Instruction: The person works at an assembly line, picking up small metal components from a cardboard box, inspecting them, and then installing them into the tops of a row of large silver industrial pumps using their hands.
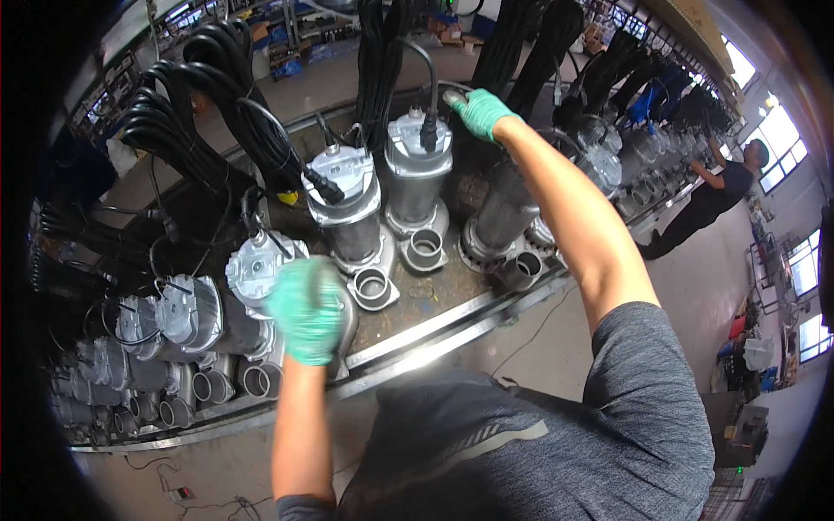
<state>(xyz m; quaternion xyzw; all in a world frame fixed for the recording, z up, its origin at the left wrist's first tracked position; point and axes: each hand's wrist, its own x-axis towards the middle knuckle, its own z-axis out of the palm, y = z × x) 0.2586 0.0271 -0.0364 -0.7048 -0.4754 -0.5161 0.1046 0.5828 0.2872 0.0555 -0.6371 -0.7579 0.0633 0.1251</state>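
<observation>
My left hand (308, 311), in a green glove, is smeared by motion beside the top of a silver submersible pump (256, 269); its fingers cannot be made out. My right hand (478, 113), gloved alike, reaches to the far side of the bench with its fingers curled closed near a thin cable. Whatever it grips is too small to tell. Between my hands stand two upright pumps, a nearer one (349, 204) and a farther one (417, 169). Each has a round outlet at its foot and a black cable plug at its top.
More pumps line the metal-edged bench (417, 334) on both sides. Thick bundles of black cable (243, 113) hang behind them. At the far right another person (721, 195) in dark clothes works along the same row. Wires (178, 495) lie on the floor at lower left.
</observation>
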